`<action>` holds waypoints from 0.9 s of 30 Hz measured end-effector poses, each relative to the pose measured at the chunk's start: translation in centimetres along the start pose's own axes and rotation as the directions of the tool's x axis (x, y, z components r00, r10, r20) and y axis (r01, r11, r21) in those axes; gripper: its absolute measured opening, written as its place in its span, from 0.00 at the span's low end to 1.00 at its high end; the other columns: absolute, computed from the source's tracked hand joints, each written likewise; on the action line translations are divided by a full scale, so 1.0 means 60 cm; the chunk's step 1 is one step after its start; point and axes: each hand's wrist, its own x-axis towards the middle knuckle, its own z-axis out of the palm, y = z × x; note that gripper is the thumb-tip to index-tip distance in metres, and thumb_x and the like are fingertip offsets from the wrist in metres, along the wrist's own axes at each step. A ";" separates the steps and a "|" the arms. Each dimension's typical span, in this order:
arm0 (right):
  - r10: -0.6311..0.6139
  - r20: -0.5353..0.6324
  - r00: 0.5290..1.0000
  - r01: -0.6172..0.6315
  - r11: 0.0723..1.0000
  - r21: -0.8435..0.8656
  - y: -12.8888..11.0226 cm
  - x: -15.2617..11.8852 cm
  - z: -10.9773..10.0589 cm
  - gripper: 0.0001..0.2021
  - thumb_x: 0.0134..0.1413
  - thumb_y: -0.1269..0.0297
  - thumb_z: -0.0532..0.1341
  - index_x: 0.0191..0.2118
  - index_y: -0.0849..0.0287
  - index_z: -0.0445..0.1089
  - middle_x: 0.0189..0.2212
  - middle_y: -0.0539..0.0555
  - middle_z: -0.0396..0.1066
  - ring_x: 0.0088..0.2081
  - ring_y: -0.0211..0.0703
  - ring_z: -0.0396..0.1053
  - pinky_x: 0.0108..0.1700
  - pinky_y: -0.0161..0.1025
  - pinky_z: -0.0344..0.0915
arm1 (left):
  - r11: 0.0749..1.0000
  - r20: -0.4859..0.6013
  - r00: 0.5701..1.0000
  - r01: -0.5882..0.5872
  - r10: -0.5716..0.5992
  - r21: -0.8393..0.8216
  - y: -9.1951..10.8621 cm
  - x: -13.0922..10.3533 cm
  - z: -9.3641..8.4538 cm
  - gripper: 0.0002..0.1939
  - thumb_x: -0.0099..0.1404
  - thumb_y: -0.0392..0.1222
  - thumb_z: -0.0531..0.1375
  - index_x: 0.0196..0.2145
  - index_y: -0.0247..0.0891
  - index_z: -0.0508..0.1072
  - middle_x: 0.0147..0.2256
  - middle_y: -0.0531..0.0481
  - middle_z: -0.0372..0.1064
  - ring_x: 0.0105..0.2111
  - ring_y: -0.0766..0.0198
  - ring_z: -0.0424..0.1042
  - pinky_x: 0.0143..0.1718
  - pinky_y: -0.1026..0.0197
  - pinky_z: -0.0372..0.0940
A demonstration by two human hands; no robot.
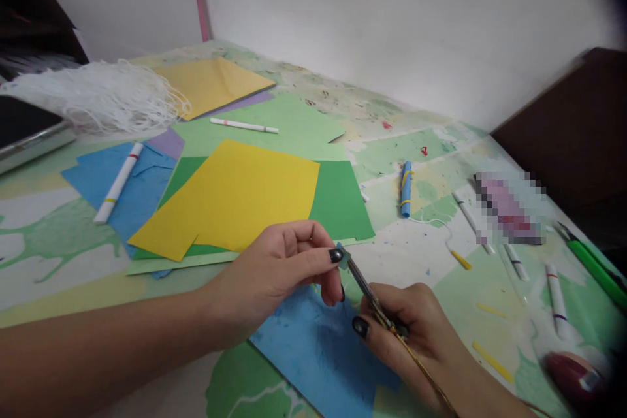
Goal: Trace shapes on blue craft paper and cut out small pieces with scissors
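Observation:
My left hand (pixel 279 268) pinches a small blue-green piece of paper (pixel 345 257) between thumb and fingers. In my right hand (pixel 416 320) is a pair of scissors (pixel 361 279) with gold-coloured handles, and their blade tips meet the small piece. Whether the blades are fully closed I cannot tell. Beneath both hands lies a blue sheet (pixel 313 339). Just beyond my left hand, a yellow sheet (pixel 255 196) rests on a dark green sheet (pixel 340 199).
White string (pixel 102 95) is heaped at the far left beside a dark device (pixel 29 130). A rolled blue paper tube (pixel 405 189) with yellow strips lies right of the sheets. Several markers, yellow scraps and a green-handled cutter (pixel 595 268) lie further right. A wall (pixel 392 26) closes the back.

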 end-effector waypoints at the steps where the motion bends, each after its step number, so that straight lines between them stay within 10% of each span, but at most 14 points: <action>1: 0.004 0.000 1.000 -0.004 1.000 0.002 0.000 0.000 0.000 0.15 0.56 0.62 0.56 0.23 0.59 0.51 0.19 0.44 0.42 0.22 0.31 0.42 0.22 0.33 0.42 | 1.000 -0.006 1.000 -0.007 0.008 0.018 0.000 0.000 0.000 0.06 0.62 0.36 0.57 0.27 0.36 0.64 0.21 0.55 0.70 0.24 0.71 0.68 0.31 0.66 0.59; 27: -0.008 -0.033 0.999 0.005 0.995 -0.099 0.004 0.000 0.004 0.18 0.58 0.61 0.54 0.21 0.59 0.48 0.16 0.43 0.40 0.19 0.30 0.39 0.19 0.32 0.40 | 0.996 -0.027 0.998 -0.052 0.055 0.074 0.000 0.000 0.005 0.06 0.61 0.31 0.56 0.27 0.36 0.63 0.20 0.56 0.71 0.23 0.71 0.68 0.28 0.68 0.60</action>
